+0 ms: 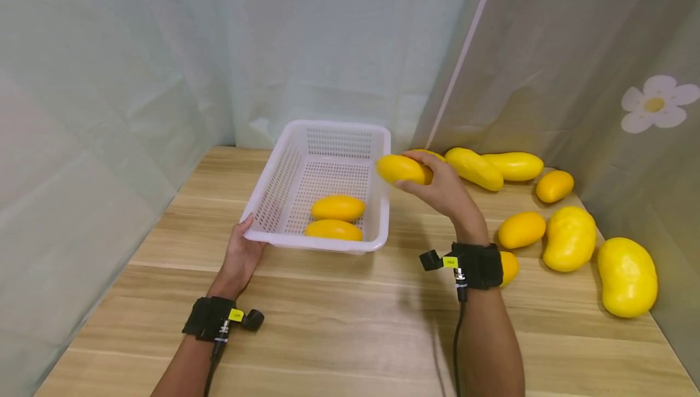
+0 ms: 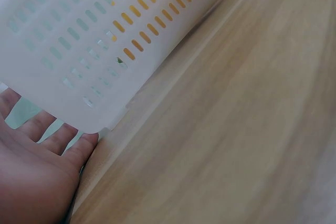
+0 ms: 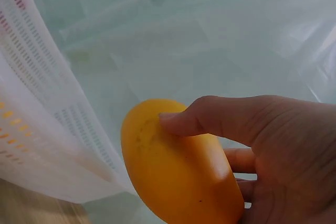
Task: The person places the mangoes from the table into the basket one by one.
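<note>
A white plastic basket (image 1: 271, 193) with slotted walls stands on the table, two orange-yellow mangoes (image 1: 338, 208) lying side by side near its front wall. My left hand (image 1: 244, 257) grips the basket's front left corner, the thumb at the rim; in the left wrist view its fingers (image 2: 80, 149) reach behind the corner. My right hand (image 1: 440, 184) holds another orange-yellow mango (image 1: 401, 169) beside the basket's right rim. In the right wrist view the thumb presses on this mango (image 3: 173, 166), with other fingers partly hidden on its far side.
Long yellow mangoes (image 1: 474, 169) lie along the back edge, one partly behind my right hand. Small orange mangoes (image 1: 521, 230) and two large yellow mangoes (image 1: 627, 276) are at the right. Curtains (image 1: 350, 38) hang behind the wooden table (image 1: 328, 312). Cables run from both wrist cameras.
</note>
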### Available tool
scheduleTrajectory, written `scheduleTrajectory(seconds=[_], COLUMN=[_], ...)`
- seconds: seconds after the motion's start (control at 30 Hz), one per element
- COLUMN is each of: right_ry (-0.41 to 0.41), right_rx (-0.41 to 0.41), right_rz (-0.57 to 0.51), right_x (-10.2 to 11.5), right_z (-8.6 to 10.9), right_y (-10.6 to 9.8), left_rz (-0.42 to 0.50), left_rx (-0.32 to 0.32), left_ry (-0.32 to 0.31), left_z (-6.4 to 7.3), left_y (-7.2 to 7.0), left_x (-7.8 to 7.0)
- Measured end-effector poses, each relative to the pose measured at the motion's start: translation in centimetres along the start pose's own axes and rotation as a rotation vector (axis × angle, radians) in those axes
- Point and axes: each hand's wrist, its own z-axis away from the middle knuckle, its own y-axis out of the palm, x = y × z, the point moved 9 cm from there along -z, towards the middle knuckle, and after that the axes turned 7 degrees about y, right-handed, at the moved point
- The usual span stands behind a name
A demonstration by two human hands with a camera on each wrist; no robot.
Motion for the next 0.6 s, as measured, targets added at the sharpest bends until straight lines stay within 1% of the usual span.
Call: scheduleTrajectory(seconds=[0.13, 0.4, 0.6], right_ry=[-0.045, -0.144, -0.168], right_rx=[0.024, 0.098, 0.164], right_rz=[0.030, 0.046, 0.044], right_x=[1.0, 3.2, 4.0], right_z=[0.1, 0.3, 0.4], right_y=[1.2, 4.6, 7.2], left_rz=[-0.001, -0.009, -0.022], left_rx=[0.005, 0.003, 0.006], left_ry=[0.005, 0.006, 0.005], left_z=[0.0, 0.1, 0.1], left_y=[0.0, -0.2, -0.1], left_x=[0.0, -0.2, -0.1])
